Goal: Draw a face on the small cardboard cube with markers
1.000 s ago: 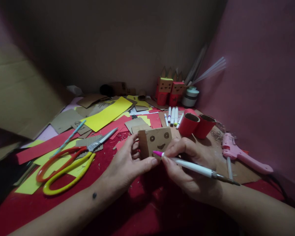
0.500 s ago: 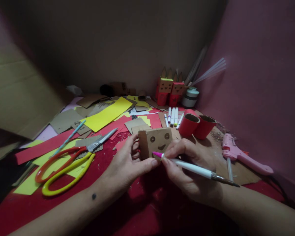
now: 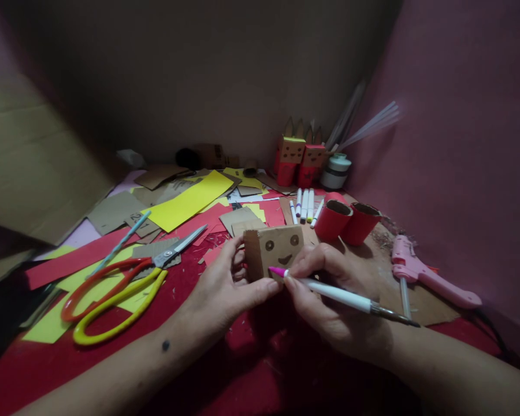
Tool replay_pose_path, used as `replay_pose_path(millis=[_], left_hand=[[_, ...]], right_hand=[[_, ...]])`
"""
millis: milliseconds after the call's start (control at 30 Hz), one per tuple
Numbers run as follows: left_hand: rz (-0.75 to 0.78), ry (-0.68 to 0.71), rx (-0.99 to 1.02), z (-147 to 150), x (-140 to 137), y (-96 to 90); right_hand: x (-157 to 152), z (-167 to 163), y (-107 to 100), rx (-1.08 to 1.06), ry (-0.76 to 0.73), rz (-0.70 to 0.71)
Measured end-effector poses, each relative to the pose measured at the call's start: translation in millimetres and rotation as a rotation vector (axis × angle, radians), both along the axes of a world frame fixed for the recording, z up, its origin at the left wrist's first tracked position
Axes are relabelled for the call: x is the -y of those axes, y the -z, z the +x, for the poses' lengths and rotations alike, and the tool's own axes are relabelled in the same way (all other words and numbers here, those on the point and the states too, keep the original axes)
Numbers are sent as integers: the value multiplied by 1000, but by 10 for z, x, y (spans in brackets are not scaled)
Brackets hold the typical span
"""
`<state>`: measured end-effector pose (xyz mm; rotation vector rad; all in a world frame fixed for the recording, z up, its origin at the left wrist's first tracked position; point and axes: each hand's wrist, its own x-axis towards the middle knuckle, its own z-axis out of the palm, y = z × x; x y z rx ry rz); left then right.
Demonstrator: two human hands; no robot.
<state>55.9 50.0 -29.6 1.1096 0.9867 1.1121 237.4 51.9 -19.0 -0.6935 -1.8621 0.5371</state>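
A small cardboard box [image 3: 277, 249] with two drawn round eyes and a smile is held upright over the red cloth. My left hand [image 3: 231, 292] grips it from the left side and below, its thumb along the lower edge. In my right hand [image 3: 329, 292] is a white double-ended marker [image 3: 340, 296], pinched near its pink tip. That tip meets or nearly meets the box's face, low and left of the smile. The marker's dark end points right, over my wrist. My right fingers cover the box's lower right part.
Scissors [image 3: 156, 268] with red and yellow handles lie left among paper and cardboard scraps. Several markers [image 3: 305, 205] and red-covered tubes [image 3: 333, 219] are behind my right hand. A pink glue gun [image 3: 429, 277] lies right. Two red figures [image 3: 292, 153] with box heads stand at the back.
The marker's dark rear end has tipped up slightly and moved a little left. The box and both hands stay almost where they were.
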Motion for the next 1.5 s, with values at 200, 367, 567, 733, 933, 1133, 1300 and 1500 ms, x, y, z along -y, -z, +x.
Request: replay_pose_path(millis=[200,367,567,733,933,1133,1300,1500], left_hand=[[-2,14,10,-12,13,-11],[0,0,12,-2,18,-20],[-25,-62,-7,28,36,-61],[-9,-36,-42,20,34,-58],[-31,-63,-58,39,55,-90],[-20,-58,-52,28,39,-55],[-19,-52,-69,2,16,-25],[-22,-43,-40,20,42,-45]], right_hand=[[6,7,-3,9,16,4],[-7,6,10,4,6,-23],[-13,-8,46,-13,22,-16],[-12,-9,56,-10,47,-18],[-16,-13,5,38,95,0],[0,-21,44,14,118,2],[-5,-16,38,25,104,-18],[5,10,5,38,47,-11]])
